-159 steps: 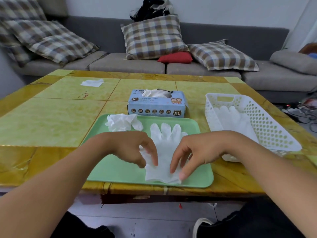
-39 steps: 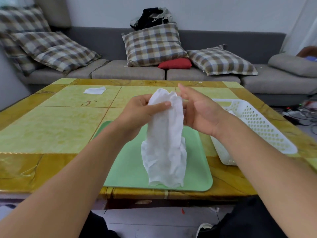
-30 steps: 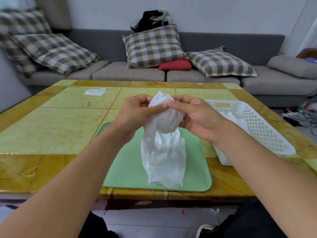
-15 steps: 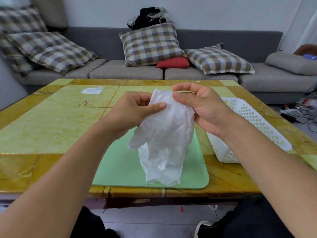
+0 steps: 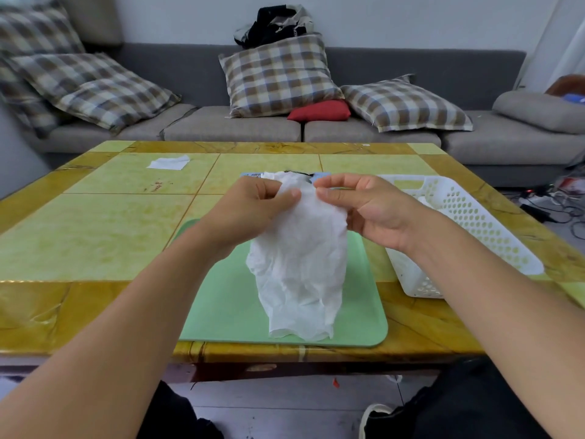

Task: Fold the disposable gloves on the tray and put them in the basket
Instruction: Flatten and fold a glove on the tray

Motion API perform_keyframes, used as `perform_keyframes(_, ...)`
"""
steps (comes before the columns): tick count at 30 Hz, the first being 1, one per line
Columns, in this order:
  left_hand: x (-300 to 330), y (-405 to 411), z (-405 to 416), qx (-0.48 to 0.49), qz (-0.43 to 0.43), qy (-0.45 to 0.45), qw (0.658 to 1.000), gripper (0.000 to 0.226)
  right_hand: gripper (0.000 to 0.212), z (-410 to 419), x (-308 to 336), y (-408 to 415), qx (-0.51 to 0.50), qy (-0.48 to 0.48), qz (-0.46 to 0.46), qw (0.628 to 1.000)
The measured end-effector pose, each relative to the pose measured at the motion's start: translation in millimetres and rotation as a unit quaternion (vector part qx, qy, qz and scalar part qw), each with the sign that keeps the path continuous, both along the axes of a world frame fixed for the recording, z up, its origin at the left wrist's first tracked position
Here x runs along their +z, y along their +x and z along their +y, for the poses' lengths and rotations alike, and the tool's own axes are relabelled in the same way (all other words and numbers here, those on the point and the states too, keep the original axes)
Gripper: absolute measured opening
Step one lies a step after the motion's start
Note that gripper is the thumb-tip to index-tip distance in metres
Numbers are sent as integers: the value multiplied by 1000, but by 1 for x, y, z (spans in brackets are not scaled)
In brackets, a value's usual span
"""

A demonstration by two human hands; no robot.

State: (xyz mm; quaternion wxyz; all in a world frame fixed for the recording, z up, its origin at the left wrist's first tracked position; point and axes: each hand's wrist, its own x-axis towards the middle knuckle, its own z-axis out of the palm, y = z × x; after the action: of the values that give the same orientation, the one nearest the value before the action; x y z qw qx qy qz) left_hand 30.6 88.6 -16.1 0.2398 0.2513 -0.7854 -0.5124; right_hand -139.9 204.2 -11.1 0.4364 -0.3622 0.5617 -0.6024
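The left hand is pinching the upper left edge of a thin, crinkled, translucent white disposable glove, its thumb lying across the front of the film and its curled fingers closing behind it. The glove is hanging in the air between the two hands, above a flat mint-green plastic tray; it is draping downward in soft wrinkles, bulging a little in the middle, and its loose lower hem is hovering over the tray's near edge, though whether it is touching the tray cannot be told. The right hand is nipping the glove's upper right edge between thumb and forefinger, with the other fingers curling loosely behind. Just behind the hands, a blue cardboard glove box is peeking out, mostly hidden. Just to the right of the tray, a white perforated plastic basket is sitting with something white showing inside it.

Everything is resting on a low table with a glossy yellow-green tiled top and amber borders. A small white scrap of tissue is lying on the table's far left part, well apart from the tray. Beyond the table, a long grey fabric sofa is running along a pale wall, carrying brown-and-blue plaid cushions, a small red cushion and a dark bundle of clothing on its back.
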Motion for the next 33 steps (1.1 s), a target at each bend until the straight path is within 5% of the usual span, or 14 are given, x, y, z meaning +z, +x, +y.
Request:
perform_keyframes(5, -22, -19, -22, 30, -65, -12, 997, 20, 19, -20, -20, -6, -42, 61, 105, 992)
perform_keyframes(7, -15, -28, -25, 61, -1, -33, 998, 22, 13, -27, -13, -5, -114, -36, 166, 979)
perform_keyframes(10, 21, -32, -20, 68, 163, -138, 975, 13, 10, -23, 21, -9, -217, -250, 310, 891)
perform_keyframes(12, 34, -27, -14, 54, 219, -207, 952, 14, 10, -12, 31, -7, -214, -295, 373, 854)
perform_keyframes(17, -19, -6, -19, -18, 0, -267, 963, 10, 10, -2, -24, -8, -20, -47, 432, 900)
perform_keyframes(23, -55, 10, -26, -135, -219, -249, 934, 12, 14, -1, -74, -4, 153, 100, 480, 858)
perform_keyframes(33, -44, 18, -15, -195, -245, -223, 923, 12, 12, 8, -55, 11, 215, 100, 481, 844)
